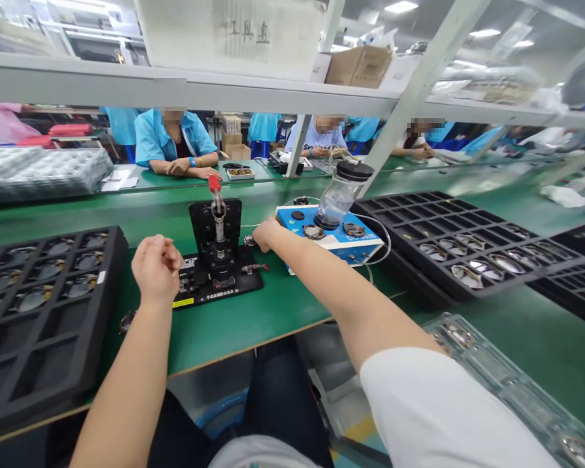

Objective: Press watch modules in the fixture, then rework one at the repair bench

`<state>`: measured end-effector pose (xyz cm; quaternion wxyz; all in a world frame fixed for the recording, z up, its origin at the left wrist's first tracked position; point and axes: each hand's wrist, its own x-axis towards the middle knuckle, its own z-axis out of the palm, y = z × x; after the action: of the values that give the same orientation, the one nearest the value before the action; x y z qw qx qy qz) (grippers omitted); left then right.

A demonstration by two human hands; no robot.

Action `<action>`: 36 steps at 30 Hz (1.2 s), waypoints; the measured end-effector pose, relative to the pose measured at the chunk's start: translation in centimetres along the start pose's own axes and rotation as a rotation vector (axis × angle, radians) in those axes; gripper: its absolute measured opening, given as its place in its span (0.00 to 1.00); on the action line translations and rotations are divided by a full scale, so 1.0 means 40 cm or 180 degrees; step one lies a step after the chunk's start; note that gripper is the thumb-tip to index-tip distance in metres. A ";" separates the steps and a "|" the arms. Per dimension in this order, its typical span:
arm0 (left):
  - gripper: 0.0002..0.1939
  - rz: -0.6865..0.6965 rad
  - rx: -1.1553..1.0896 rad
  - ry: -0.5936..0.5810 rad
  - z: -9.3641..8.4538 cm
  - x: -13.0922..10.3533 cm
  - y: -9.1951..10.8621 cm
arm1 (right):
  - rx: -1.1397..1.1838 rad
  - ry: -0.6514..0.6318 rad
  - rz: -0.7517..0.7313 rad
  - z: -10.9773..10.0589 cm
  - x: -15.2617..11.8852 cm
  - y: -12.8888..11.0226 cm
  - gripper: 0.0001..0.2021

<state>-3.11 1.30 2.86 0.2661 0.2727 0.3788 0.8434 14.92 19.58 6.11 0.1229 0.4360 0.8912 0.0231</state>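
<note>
My left hand [156,270] is raised at the left of a black clamp fixture [219,253] with a red-tipped handle, its fingers curled together; whatever they hold, if anything, is hidden. My right hand [266,235] reaches to the right side of the fixture, by a small metal part [249,240] near the fingertips. Its fingers are bent and mostly hidden, so its grip cannot be made out. Just right of that hand stands a blue and white box [331,240], with a clear jar [338,195] and round metal parts on top.
Black compartment trays with round metal parts flank the green bench, one at left [53,325], others at right [468,240]. A clear plastic tray [507,383] lies at lower right. A shelf [273,96] crosses overhead. People sit across the bench.
</note>
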 end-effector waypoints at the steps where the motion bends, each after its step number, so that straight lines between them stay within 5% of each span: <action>1: 0.17 0.0003 0.0008 -0.0022 0.002 -0.004 -0.001 | -0.0069 -0.0144 0.0044 0.004 0.003 0.002 0.20; 5: 0.16 0.0052 0.0117 -0.0191 0.006 -0.022 -0.002 | -0.0425 -0.0584 0.0190 -0.022 -0.003 0.000 0.18; 8: 0.18 0.0086 0.0269 -0.0475 0.002 -0.039 0.000 | -0.0572 -0.0444 0.0225 -0.087 -0.040 -0.001 0.18; 14: 0.16 -0.0159 0.0614 -0.1327 0.005 -0.092 -0.001 | -0.0849 0.0267 0.0177 -0.175 -0.309 0.004 0.24; 19: 0.20 -0.0985 0.0772 -0.2514 0.022 -0.135 0.012 | -0.0332 0.1539 -0.0678 -0.042 -0.533 -0.052 0.13; 22: 0.20 -0.1353 0.0983 -0.3406 0.026 -0.151 0.025 | 0.0104 0.1993 -0.0928 0.054 -0.574 -0.098 0.15; 25: 0.11 -0.1170 0.1393 -0.3637 0.026 -0.163 0.032 | 0.0376 0.2155 -0.0917 0.103 -0.576 -0.128 0.18; 30: 0.05 -0.0827 0.1465 -0.3500 0.024 -0.172 0.032 | 0.1614 0.2002 -0.0770 0.117 -0.592 -0.131 0.28; 33: 0.04 -0.0743 0.1422 -0.3489 0.023 -0.173 0.034 | 0.3333 0.1374 -0.0504 0.131 -0.608 -0.120 0.38; 36: 0.04 -0.0833 0.1436 -0.3449 0.027 -0.175 0.035 | 0.4998 0.0627 -0.0144 0.151 -0.611 -0.117 0.32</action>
<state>2.25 -3.56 2.76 0.4585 0.6646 0.3893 0.4434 27.13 -2.85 4.43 -0.2997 0.3729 0.6623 -0.5766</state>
